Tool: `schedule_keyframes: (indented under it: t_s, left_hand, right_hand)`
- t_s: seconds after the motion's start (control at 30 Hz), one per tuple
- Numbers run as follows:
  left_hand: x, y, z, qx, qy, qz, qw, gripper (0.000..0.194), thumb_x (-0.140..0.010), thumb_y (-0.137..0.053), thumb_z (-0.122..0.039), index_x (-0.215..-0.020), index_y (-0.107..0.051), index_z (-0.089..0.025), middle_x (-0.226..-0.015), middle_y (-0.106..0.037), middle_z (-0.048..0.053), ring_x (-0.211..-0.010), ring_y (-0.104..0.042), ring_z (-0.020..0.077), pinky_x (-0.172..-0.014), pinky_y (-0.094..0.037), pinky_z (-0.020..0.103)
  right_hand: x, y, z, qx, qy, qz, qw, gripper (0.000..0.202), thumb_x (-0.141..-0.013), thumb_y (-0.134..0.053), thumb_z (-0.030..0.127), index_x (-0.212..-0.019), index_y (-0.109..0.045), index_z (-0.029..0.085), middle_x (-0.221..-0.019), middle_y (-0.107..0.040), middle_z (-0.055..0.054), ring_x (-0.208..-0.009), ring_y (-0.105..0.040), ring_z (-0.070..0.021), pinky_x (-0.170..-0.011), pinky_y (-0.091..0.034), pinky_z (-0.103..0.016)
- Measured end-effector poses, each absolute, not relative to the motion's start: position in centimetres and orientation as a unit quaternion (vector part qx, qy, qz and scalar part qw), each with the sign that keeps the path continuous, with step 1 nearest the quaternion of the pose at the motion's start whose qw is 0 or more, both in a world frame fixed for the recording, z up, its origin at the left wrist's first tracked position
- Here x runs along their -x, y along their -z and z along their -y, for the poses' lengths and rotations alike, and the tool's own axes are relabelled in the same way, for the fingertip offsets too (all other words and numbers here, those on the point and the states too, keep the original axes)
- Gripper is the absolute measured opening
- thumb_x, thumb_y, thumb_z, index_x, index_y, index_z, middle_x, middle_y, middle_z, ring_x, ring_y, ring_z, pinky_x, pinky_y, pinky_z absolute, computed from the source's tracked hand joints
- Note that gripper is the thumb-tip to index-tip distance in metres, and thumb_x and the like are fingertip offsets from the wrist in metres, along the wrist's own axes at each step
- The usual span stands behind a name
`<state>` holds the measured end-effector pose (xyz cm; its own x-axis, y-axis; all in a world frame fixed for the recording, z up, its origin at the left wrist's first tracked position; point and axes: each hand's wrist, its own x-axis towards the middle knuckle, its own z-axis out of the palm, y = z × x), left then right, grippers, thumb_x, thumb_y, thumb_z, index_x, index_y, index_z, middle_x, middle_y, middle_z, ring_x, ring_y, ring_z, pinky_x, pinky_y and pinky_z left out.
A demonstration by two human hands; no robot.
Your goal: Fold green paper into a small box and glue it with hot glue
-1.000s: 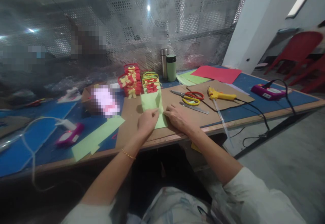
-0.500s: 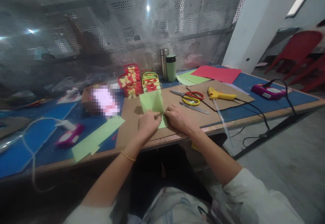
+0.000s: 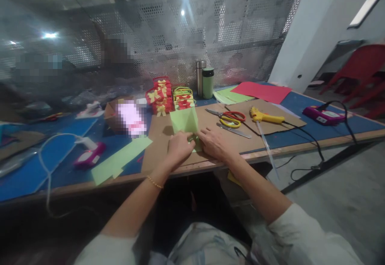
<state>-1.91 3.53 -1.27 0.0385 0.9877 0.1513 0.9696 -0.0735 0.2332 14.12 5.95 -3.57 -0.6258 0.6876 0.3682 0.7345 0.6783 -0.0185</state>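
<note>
A light green sheet of paper (image 3: 184,120), partly folded with one panel standing up, lies on the brown cardboard (image 3: 156,152) in front of me. My left hand (image 3: 181,146) is closed on its near left part, the fingertips pressed at the fold. At the near right edge, my right hand (image 3: 214,142) has its fingers curled down on the same paper. Both hands are close together and cover the paper's lower part. To the right of my right hand lie scissors (image 3: 230,117) with red and yellow handles and a metal blade (image 3: 234,130).
A yellow glue gun (image 3: 266,116) with a clear glue stick rests at right. Red and green paper baskets with bows (image 3: 161,96) stand behind, near a green tumbler (image 3: 207,83). Green paper strips (image 3: 120,158), a purple power strip (image 3: 90,156) and a lit phone (image 3: 131,117) are at left.
The view has shifted slightly, so everything sits a little farther right. My fingers have moved a little along the fold, and both hands stay on the green paper.
</note>
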Motion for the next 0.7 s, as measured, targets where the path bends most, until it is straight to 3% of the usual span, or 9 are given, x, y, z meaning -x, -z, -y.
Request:
schedule_keyframes:
  t_s: [0.17,0.33,0.53,0.7]
  left_hand:
    - [4.0,0.6,-3.2,-0.749,-0.171,-0.633,0.101,0.046,-0.090,-0.053,-0.025,-0.134,-0.064,-0.019,-0.133,-0.068,0.013,-0.118,-0.064,0.0277,-0.102,-0.049,0.038]
    - [7.2,0.1,-3.8,-0.798,-0.166,-0.564,0.135,0.056,-0.088,-0.041,-0.010,-0.139,-0.063,-0.018,-0.139,-0.064,0.011,-0.124,-0.060,0.0238,-0.109,-0.047,0.037]
    - [8.5,0.6,-3.5,-0.815,-0.156,-0.557,0.035,0.040,-0.096,-0.044,-0.015,-0.121,-0.074,-0.021,-0.128,-0.066,0.011,-0.109,-0.065,0.0218,-0.099,-0.053,0.038]
    - [8.9,1.2,-2.5,-0.822,-0.109,-0.556,-0.046,0.034,-0.102,-0.045,-0.021,-0.114,-0.077,-0.023,-0.137,-0.062,0.011,-0.103,-0.065,0.0217,-0.094,-0.054,0.039]
  right_hand:
    - [-14.2,3.6,-6.2,0.388,0.065,0.906,0.155,0.024,-0.095,-0.049,0.012,-0.105,-0.071,0.015,-0.106,-0.068,-0.015,-0.096,-0.056,-0.0262,-0.081,-0.039,-0.035]
    - [-14.1,3.6,-6.3,0.387,0.058,0.907,0.158,0.023,-0.093,-0.053,0.010,-0.100,-0.075,0.015,-0.105,-0.068,-0.015,-0.093,-0.055,-0.0250,-0.081,-0.038,-0.035]
    - [-14.2,3.9,-6.5,0.378,0.056,0.908,0.174,0.024,-0.090,-0.054,0.008,-0.097,-0.077,0.014,-0.106,-0.068,-0.016,-0.092,-0.054,-0.0253,-0.075,-0.037,-0.035]
    - [-14.3,4.0,-6.5,0.361,0.059,0.910,0.195,0.026,-0.089,-0.053,0.006,-0.091,-0.077,0.014,-0.100,-0.066,-0.014,-0.091,-0.051,-0.0246,-0.076,-0.035,-0.035]
